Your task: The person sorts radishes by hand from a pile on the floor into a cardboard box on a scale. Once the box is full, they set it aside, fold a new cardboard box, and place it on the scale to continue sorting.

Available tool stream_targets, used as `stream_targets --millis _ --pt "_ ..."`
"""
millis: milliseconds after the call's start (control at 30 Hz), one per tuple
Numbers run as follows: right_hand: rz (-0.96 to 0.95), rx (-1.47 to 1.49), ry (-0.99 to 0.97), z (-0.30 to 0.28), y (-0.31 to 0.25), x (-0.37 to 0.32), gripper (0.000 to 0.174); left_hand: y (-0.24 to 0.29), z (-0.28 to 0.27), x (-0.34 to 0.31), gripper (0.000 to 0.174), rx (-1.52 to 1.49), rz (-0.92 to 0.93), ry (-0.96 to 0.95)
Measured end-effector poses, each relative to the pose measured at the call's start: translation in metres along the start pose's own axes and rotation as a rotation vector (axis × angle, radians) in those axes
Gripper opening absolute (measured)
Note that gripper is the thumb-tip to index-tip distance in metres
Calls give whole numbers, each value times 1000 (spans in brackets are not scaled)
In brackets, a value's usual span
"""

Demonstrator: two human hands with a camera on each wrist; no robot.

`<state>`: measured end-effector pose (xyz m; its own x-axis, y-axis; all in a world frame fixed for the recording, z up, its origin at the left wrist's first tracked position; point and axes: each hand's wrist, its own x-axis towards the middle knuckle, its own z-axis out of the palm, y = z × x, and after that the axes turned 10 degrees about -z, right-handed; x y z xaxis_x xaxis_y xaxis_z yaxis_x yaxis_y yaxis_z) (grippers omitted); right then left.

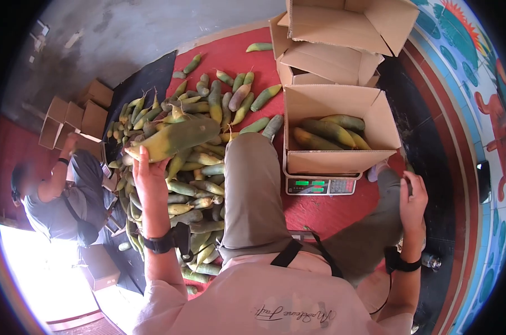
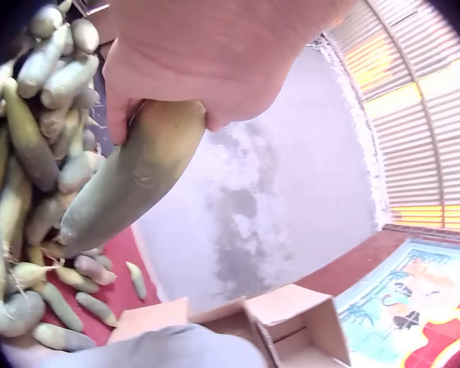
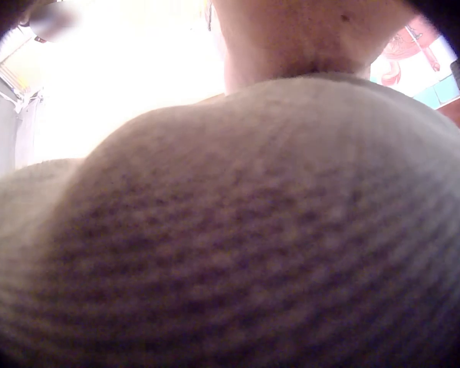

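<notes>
My left hand [image 1: 152, 181] grips a large green radish [image 1: 177, 138] near its yellowish end, holding it up over the heap of radishes [image 1: 194, 192]. In the left wrist view the thumb and fingers wrap this end of the radish [image 2: 138, 176], and its darker green end points away. On the other side, my right hand [image 1: 413, 201] rests at the right knee with loosely bent fingers and nothing in it. Trouser cloth [image 3: 253, 215] fills most of the right wrist view. Between the knees, an open cardboard box [image 1: 342, 163] with several radishes [image 1: 325, 134] sits on a digital scale [image 1: 320, 187].
More open cardboard boxes [image 1: 348, 28] stand beyond the one on the scale. Red cloth [image 1: 297, 215] covers the floor under the heap. Another person [image 1: 63, 190] sits at the far left, near stacked cartons [image 1: 63, 120]. A painted wall [image 1: 476, 84] runs along the right.
</notes>
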<state>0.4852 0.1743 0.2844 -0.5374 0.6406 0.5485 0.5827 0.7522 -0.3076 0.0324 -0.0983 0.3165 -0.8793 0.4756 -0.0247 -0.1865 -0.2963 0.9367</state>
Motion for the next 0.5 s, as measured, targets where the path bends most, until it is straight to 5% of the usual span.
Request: stream_targets --millis 67,333,500 --pt "41 203 -22 -3 -34 15 20 9 30 -12 38 -11 -25 -71" --pt "-298 447 -170 10 -124 50 57 -25 119 -58 45 -87 -418 -504" --pt "-228 478 -308 41 -126 28 69 -56 132 -72 46 -101 -673 -638"
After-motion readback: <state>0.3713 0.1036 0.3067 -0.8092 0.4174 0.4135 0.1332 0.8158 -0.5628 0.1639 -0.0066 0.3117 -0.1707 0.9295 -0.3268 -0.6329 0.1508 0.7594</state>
